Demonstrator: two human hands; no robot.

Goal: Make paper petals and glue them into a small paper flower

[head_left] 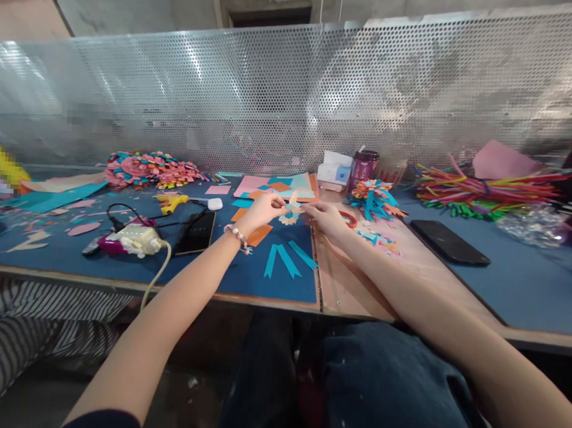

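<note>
Both of my hands meet over the table around a small paper flower (289,218) with pale cream, petal-like points and some teal. My left hand (267,211) pinches its left side between thumb and fingers. On the other side, my right hand (325,219) has its fingertips pressed together at the edge of the flower; exactly what they grip is too small to make out. Just below lie several teal paper strips (287,262) with notched ends. Orange paper pieces (259,235) sit under my left hand, and a pink sheet (247,186) lies behind it.
Left are a yellow glue gun (171,203), a plugged power socket (136,240) with cords, a phone (195,234) and heaped paper pieces (150,170). Right are a teal-orange paper bunch (374,200), a cup (364,167) and a black phone (450,242). A perforated metal screen (274,97) stands behind.
</note>
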